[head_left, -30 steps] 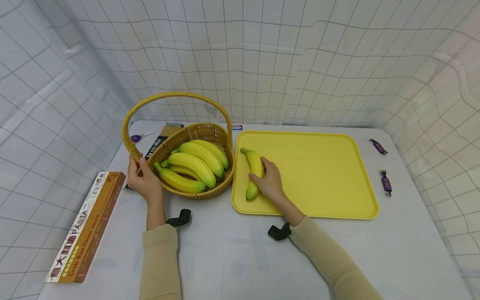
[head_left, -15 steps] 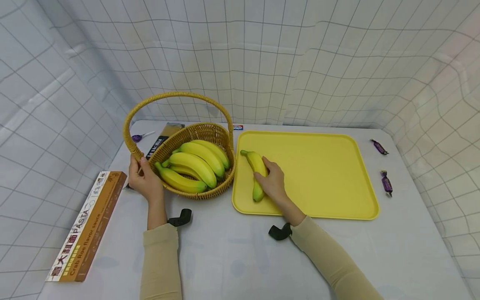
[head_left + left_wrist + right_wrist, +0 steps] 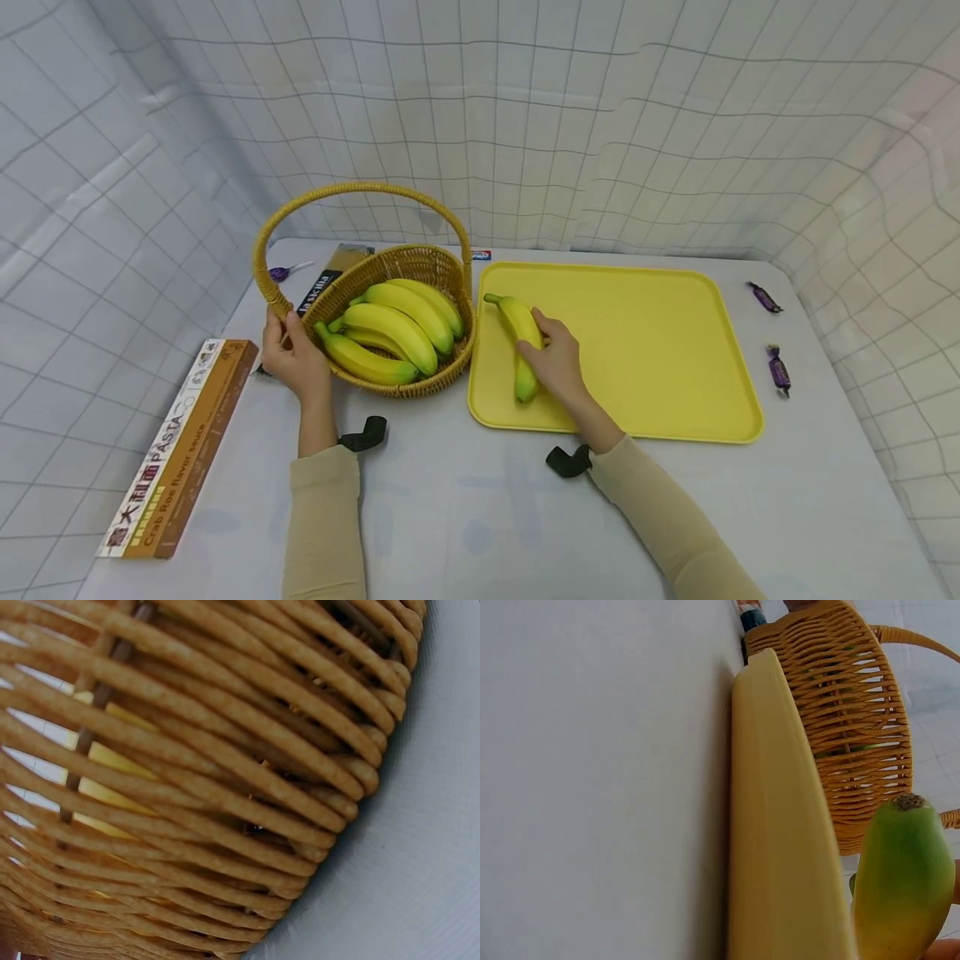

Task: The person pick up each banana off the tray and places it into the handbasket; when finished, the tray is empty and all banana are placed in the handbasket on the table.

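1. Since a second ago, my right hand (image 3: 557, 360) has turned the single banana (image 3: 521, 340) on the yellow tray (image 3: 660, 350): its lower tip has swung away from the tray's left rim, toward the middle. My left hand (image 3: 294, 354) has stayed at the wicker basket (image 3: 420, 265).
2. My right hand's fingers are curled over the banana's lower half, gripping it from the 3 o'clock side. The banana lies on the tray's left part, stem pointing to about 11 o'clock, green-tipped end to 6 o'clock. The right wrist view shows that green tip (image 3: 905, 870) just above the tray's rim (image 3: 780, 825).
3. My left hand grips the basket where its handle meets the rim, at the basket's 9 o'clock side, fingers wrapped around the wicker. The left wrist view shows only woven strands (image 3: 225, 772) close up.
4. Counted: one banana on the tray; four bananas (image 3: 393, 327) in the basket, as far as I can tell.
5. One basket, touching the tray's left edge; one tray.
6. Two purple wrapped candies (image 3: 778, 369) lie at the tray's 3 o'clock, apart from it.
7. One purple lollipop (image 3: 282, 272) sits at the basket's 10 o'clock.
8. One long pasta box (image 3: 180, 446) lies at the basket's 8 o'clock; another dark box (image 3: 330, 271) shows behind the basket.
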